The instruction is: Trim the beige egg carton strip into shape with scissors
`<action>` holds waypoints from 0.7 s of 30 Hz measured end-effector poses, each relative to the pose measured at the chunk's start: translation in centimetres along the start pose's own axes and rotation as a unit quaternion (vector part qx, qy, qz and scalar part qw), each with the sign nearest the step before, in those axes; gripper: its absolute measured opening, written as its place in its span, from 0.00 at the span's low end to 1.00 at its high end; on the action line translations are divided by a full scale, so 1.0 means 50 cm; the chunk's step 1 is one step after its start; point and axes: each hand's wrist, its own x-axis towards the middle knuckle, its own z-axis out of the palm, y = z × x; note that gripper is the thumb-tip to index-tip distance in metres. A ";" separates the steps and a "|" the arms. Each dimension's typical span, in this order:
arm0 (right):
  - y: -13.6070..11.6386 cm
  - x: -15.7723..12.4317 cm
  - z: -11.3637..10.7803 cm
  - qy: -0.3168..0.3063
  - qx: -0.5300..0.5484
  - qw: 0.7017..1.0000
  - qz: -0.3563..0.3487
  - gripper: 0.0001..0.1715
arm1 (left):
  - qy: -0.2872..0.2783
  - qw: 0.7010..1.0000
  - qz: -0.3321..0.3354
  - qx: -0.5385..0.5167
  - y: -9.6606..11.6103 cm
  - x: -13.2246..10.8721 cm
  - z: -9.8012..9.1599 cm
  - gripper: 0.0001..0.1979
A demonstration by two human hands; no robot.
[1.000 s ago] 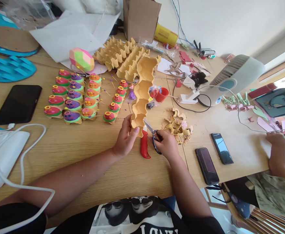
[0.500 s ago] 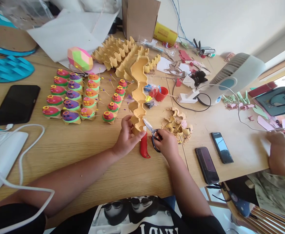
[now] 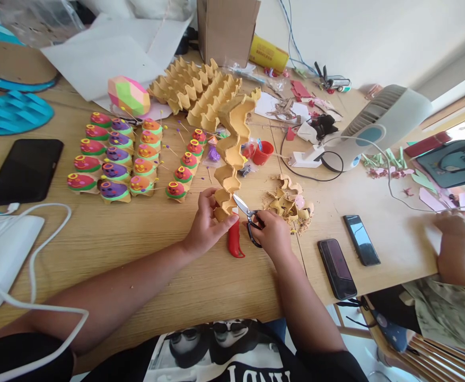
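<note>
My left hand grips the near end of a long yellow egg-carton strip, thumb on the right and fingers on the left. The strip stretches away from me, its far end turned to the right. Closed around the black handles of a pair of scissors, my right hand holds the partly open blades against the strip's right edge. A red-handled knife lies on the table just below the strip's near end; its blade is mostly hidden.
Rows of painted carton cups with faces stand at left. Carton scraps are heaped right of the scissors. Uncut carton trays, a red cup and a fan lie beyond. Two phones and another person's hands are at right.
The strip has twisted in my left hand, its far end swinging to the right and showing more of its side. Both hands and the scissors stay nearly in place.
</note>
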 end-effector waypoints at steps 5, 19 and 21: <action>0.000 0.000 -0.002 -0.006 0.009 1.000 0.003 0.17 | -0.003 1.000 -0.009 -0.001 0.003 -0.001 -0.001 0.29; 0.002 0.007 -0.001 -0.082 0.164 0.983 0.018 0.29 | -0.001 0.999 -0.018 -0.048 0.002 -0.001 -0.002 0.31; 0.002 0.008 -0.002 -0.090 0.180 0.979 0.017 0.29 | 0.000 0.999 -0.015 -0.049 0.000 -0.002 -0.002 0.31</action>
